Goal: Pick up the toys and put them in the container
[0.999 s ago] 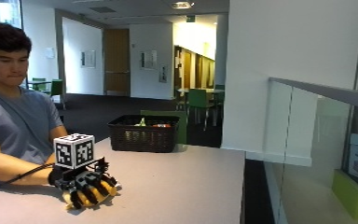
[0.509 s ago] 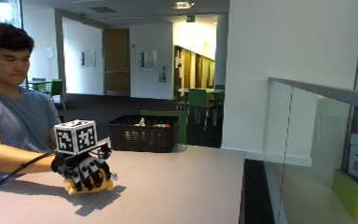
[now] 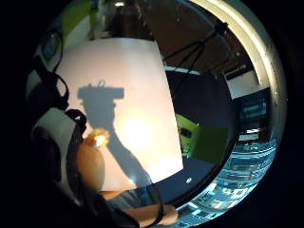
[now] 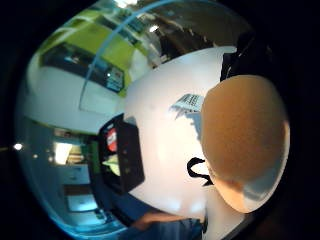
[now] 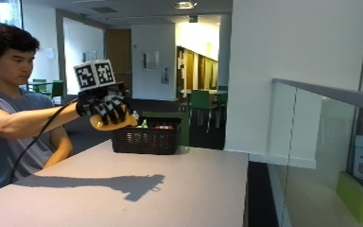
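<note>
Toy (image 5: 112, 123) lifted off table (image 5: 169, 189), gloved hand (image 5: 103, 106) gripping, nearer basket (image 5: 147, 137).

No readable text, labels, brands or numbers in any view. The wicker basket (image 5: 146, 138) on the tabletop (image 5: 169, 189) shows no lettering; toys inside it too small to read. Framed notices on the far wall behind the basket are blurred, can't make out words. The ceiling sign above the corridor, past the basket, is also illegible.
</note>
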Demonstrator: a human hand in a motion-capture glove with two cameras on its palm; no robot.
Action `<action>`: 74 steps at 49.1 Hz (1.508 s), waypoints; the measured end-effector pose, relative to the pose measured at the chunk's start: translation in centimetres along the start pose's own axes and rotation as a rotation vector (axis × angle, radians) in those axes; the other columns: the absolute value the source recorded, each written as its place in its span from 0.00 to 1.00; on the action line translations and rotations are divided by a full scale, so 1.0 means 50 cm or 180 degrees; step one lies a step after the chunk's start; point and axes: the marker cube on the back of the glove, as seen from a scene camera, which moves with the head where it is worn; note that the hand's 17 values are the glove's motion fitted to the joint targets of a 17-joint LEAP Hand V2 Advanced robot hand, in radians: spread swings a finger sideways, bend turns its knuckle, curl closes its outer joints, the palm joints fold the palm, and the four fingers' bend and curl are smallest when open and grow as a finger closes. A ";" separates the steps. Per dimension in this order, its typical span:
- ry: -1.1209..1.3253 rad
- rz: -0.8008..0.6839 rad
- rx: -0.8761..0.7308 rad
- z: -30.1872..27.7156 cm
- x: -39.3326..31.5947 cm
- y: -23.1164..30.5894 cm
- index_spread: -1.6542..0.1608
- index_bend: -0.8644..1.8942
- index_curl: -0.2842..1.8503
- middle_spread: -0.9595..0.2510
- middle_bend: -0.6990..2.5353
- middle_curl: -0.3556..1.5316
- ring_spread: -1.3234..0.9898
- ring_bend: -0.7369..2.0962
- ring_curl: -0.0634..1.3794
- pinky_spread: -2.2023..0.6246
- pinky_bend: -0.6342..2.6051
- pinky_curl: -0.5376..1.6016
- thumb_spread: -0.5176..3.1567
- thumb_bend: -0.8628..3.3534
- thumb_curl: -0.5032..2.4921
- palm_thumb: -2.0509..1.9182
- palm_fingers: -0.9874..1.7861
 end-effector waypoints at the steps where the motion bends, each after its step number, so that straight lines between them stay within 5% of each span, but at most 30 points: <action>1: 0.0008 -0.0038 0.0022 -0.013 -0.013 -0.004 0.70 0.38 0.27 0.41 0.38 0.50 0.38 0.64 0.41 0.63 0.53 0.45 0.38 0.24 0.39 0.68 0.74; 14: -0.0044 -0.0409 0.0307 -0.118 -0.313 0.013 0.69 0.37 0.28 0.38 0.37 0.53 0.38 0.64 0.41 0.63 0.53 0.45 0.37 0.23 0.42 0.68 0.74; 40: -0.0334 -0.1288 0.0221 -0.108 -0.710 0.144 0.69 0.36 0.28 0.35 0.35 0.58 0.37 0.64 0.42 0.63 0.53 0.46 0.36 0.22 0.46 0.69 0.73; 45: -0.0439 -0.1705 0.0164 -0.088 -0.663 0.120 0.69 0.36 0.28 0.35 0.35 0.59 0.37 0.64 0.42 0.63 0.53 0.46 0.37 0.22 0.46 0.69 0.72; 64: -0.0382 -0.1606 -0.0175 -0.011 -0.676 0.123 0.69 0.35 0.24 0.36 0.32 0.61 0.38 0.65 0.42 0.63 0.55 0.46 0.39 0.21 0.47 0.68 0.69; 74: -0.0338 -0.1439 -0.0127 -0.012 -0.658 0.107 0.71 0.35 0.21 0.61 0.26 0.56 0.47 0.60 0.40 0.69 0.61 0.48 0.43 0.17 0.36 0.49 0.42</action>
